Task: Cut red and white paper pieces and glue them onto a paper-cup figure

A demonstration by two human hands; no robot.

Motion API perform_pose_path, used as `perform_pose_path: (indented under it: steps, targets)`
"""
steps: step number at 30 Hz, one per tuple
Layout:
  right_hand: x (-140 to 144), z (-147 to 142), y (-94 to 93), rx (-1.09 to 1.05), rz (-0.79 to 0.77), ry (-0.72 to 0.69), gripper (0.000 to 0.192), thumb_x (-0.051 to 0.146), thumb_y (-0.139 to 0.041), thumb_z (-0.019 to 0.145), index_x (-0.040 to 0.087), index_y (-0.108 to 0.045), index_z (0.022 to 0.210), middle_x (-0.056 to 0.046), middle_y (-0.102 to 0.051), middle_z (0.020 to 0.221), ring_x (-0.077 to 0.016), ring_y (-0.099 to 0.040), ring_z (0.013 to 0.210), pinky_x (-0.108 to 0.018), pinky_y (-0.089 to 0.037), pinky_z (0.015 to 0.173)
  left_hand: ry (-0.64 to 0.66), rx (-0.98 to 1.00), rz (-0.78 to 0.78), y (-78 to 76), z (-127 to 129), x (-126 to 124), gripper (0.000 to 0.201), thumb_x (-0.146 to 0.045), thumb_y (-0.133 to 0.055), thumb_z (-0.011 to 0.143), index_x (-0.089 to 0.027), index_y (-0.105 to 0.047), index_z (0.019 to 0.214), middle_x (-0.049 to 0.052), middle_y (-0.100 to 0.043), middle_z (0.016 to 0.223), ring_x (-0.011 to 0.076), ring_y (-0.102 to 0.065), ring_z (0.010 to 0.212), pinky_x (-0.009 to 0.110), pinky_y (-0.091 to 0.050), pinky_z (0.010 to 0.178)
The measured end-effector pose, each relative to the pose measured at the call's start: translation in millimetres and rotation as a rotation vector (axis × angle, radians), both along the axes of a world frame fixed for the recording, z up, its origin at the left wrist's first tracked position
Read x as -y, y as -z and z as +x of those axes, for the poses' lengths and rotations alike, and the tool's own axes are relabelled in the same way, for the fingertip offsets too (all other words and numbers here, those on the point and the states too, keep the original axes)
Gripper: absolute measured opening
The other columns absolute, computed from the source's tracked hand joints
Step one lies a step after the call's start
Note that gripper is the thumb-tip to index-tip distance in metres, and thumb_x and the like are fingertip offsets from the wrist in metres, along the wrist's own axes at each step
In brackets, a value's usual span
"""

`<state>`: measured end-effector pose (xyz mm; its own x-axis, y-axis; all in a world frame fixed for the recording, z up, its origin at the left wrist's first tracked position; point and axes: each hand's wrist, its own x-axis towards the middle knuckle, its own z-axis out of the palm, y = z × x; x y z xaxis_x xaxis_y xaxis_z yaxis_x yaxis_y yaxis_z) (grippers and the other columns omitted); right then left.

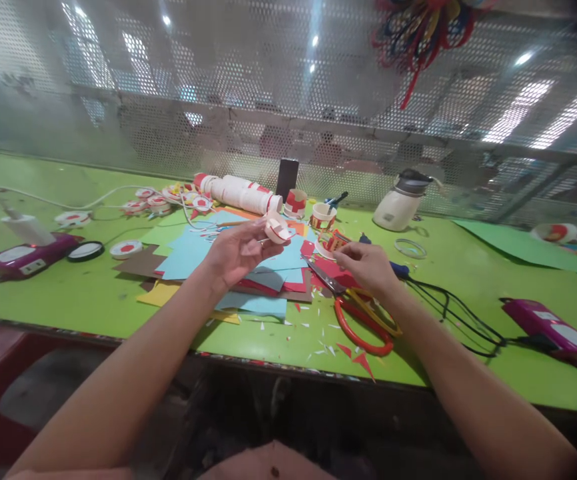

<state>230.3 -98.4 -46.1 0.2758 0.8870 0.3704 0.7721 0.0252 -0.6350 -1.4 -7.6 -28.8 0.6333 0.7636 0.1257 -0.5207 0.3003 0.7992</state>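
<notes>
- Two hands are working above the green surface [93,293].
- The left hand [236,252] is pinching a small paper cup [277,227].
- The right hand [366,267], fingers curled, is resting on red paper [336,270] beside scissors [361,320].

The right hand [368,267] hides part of the scissors [353,313]; its fingertips are too blurred to tell.

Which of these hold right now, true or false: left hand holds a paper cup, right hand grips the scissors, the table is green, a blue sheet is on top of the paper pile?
Left hand holds a paper cup: true.
Right hand grips the scissors: false; they lie on the table beside it, ungripped.
The table is green: true.
Top sheet of the paper pile is blue: true.
</notes>
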Motion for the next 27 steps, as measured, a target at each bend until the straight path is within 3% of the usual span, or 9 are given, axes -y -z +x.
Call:
perform_pose_path:
  steps: [9, 18, 27]
  targets:
    - [5, -11, -0.9, -0.040, -0.041, -0.060, 0.025, 0.038, -0.057, 0.074, 0.015, -0.062, 0.065, -0.002, -0.059, 0.058, -0.0125, -0.049, 0.052, -0.025, -0.038, 0.051, -0.073, -0.023, -0.038, -4.3, -4, -3, 0.017, -0.021, -0.059, 0.076, -0.008, -0.065, 0.085, 0.011, -0.067, 0.083, 0.0211, -0.065, 0.080, 0.032, -0.054, 0.072]
    - [5, -4, -5.5, -0.057, 0.078, 0.033, 0.027, 0.037, -0.055, 0.076, 0.013, -0.064, 0.068, -0.003, -0.060, 0.059, -0.0136, -0.050, 0.055, -0.026, -0.039, 0.054, -0.157, -0.038, -0.048, -8.6, -8, -5, 0.017, -0.021, -0.059, 0.076, -0.009, -0.064, 0.086, 0.014, -0.067, 0.085, 0.0235, -0.066, 0.082, 0.032, -0.055, 0.073]
    - [2, 3, -3.5, -0.084, 0.125, 0.061, 0.028, 0.038, -0.056, 0.076, 0.013, -0.064, 0.067, -0.004, -0.062, 0.060, -0.0139, -0.053, 0.056, -0.026, -0.042, 0.056, -0.100, -0.089, -0.033, -6.0, -5, -2, 0.018, -0.023, -0.059, 0.075, -0.010, -0.064, 0.085, 0.012, -0.066, 0.083, 0.0213, -0.065, 0.077, 0.032, -0.055, 0.068]
